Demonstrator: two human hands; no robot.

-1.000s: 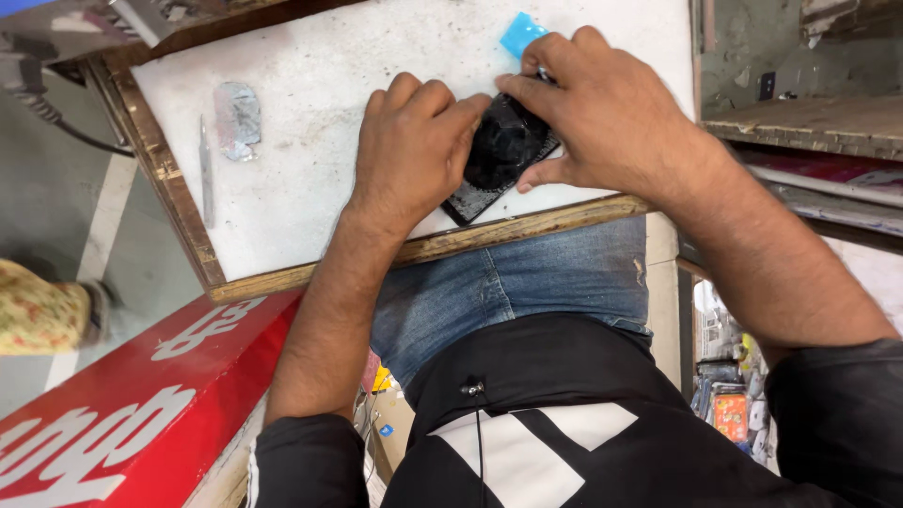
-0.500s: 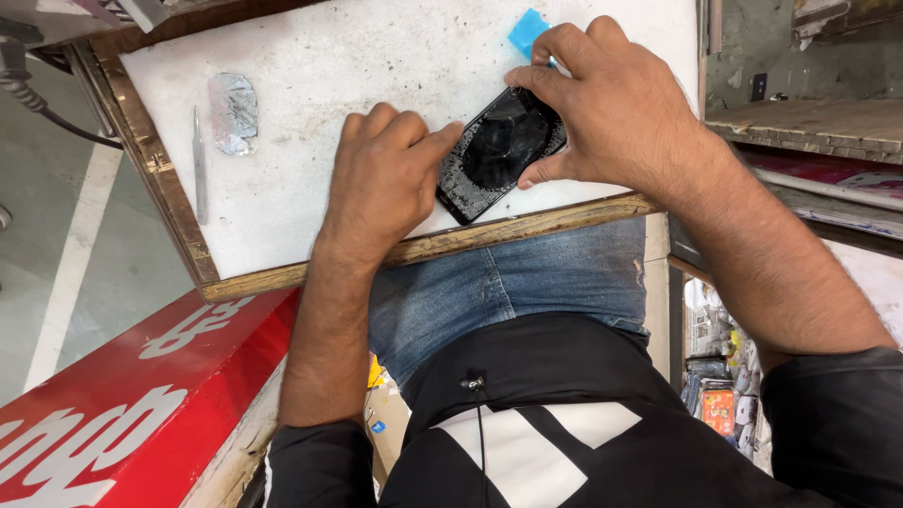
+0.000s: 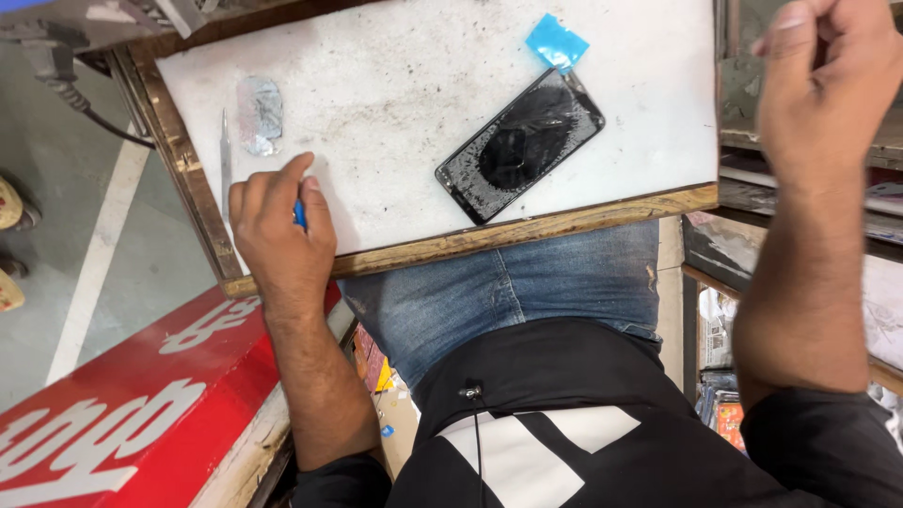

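Head view shows the left hand (image 3: 277, 230) resting on the white board (image 3: 395, 103), fingers pinched around a small blue tool (image 3: 300, 214). Just beyond its fingertips lie thin tweezers (image 3: 225, 150) and a silvery foil piece (image 3: 259, 115). Well to its right lies the cracked black phone (image 3: 520, 144), untouched, a blue film (image 3: 557, 42) at its far corner. Raised off the board, the right hand (image 3: 828, 80) is loosely curled, holding nothing visible.
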